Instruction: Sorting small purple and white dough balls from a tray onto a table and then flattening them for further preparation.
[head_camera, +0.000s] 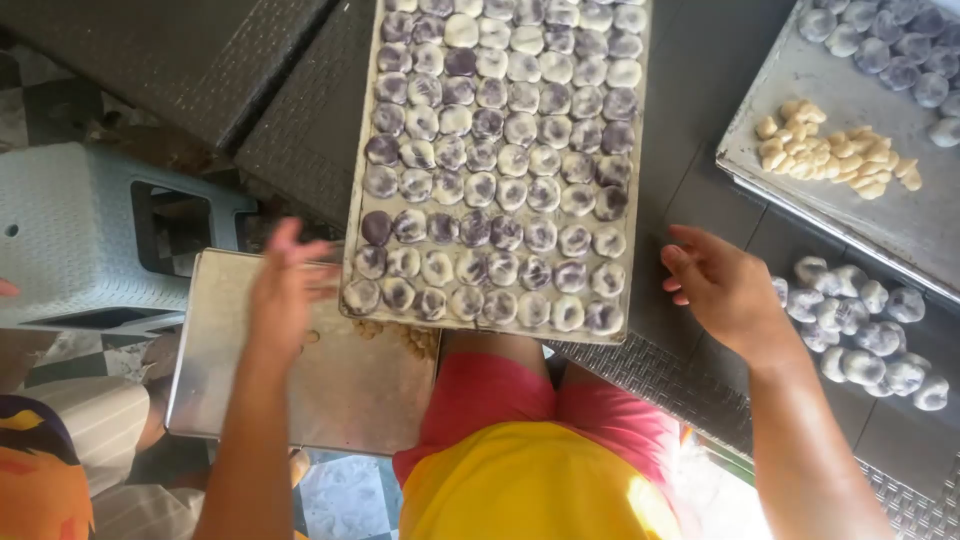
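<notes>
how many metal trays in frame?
3. One full of purple-white dough balls at centre, one under the left hand, one top right. More may sit out of view.

Left hand (285, 290), right hand (725, 290) open, flanking tray (362, 180) of purple-white dough balls (500, 160).

Small food-making workshop, likely a bakery. Long metal tray (358, 200) packed with purple-white dough rounds (500, 160) on a dark table; right of it, a second tray (800, 165) with pale filling pieces (835, 150); left, a plastic stool (80, 240).
</notes>
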